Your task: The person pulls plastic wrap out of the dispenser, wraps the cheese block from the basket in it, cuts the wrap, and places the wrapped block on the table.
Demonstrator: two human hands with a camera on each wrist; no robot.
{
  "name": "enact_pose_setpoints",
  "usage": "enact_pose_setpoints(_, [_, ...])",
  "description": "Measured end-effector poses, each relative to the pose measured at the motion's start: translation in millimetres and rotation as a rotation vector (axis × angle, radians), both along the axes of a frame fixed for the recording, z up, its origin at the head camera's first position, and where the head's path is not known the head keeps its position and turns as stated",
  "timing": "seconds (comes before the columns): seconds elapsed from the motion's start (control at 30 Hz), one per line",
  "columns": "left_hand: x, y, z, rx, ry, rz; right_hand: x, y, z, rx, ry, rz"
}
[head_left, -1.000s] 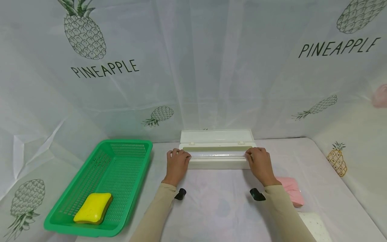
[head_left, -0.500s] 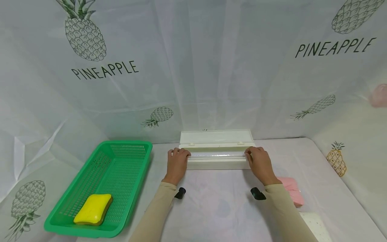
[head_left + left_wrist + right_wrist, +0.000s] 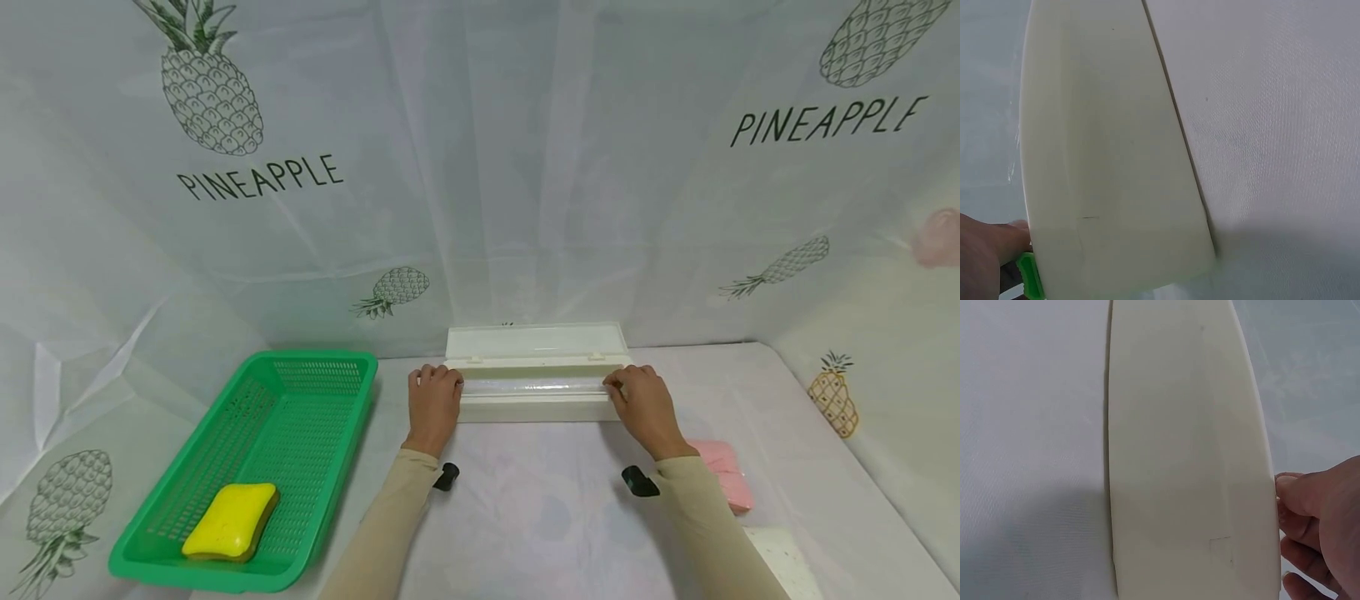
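Note:
A long white dispenser box [image 3: 536, 409] stands at the back of the table, its lid [image 3: 536, 339] tilted up against the backdrop. Inside lies a shiny roll of clear plastic wrap [image 3: 532, 386]. At the box's left end my left hand [image 3: 435, 408] bends its fingers over the top, seemingly pinching the wrap's edge. My right hand [image 3: 643, 408] pinches at the right end, thumb and index finger together just behind the front wall. In both wrist views the box's front face hides part of the fingertips. A small green piece [image 3: 1030, 275] shows beside the left thumb.
On the left stands a green plastic basket [image 3: 348, 450] holding a yellow sponge [image 3: 232, 521]. By the right forearm lies a folded pink cloth [image 3: 723, 475], with a pale speckled item [image 3: 783, 558] nearer me. A pineapple-print sheet [image 3: 510, 167] hangs close behind the box.
My left hand has slid slightly left along the box, uncovering more of its left end. My right hand stays almost where it was. The view has shifted a little.

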State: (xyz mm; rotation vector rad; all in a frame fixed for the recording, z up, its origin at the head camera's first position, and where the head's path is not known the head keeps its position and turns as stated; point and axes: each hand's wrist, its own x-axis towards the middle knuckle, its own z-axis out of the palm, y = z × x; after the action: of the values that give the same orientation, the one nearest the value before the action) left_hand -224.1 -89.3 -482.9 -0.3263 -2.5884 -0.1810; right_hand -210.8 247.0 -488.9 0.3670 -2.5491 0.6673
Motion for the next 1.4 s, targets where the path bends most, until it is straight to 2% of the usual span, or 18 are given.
enact_pose_setpoints(0.37, [3.5,-3,2.3,0.028,-0.023,0.038,3.4,1,3.4,-0.015,0.035,-0.028])
enact_pose_setpoints(0.77, [7.2,-8,3.6,0.059,0.039,0.027,9.0,3,14.1,-0.025,0.095,-0.036])
enact_pose_setpoints(1.13, [12.0,-8,14.0,0.058,0.095,0.023,12.5,5,24.5,-0.035,0.141,-0.039])
enact_pose_setpoints(1.4, [13.3,-9,21.9,0.060,0.109,0.026,16.1,5,34.5,-0.049,0.192,-0.033])
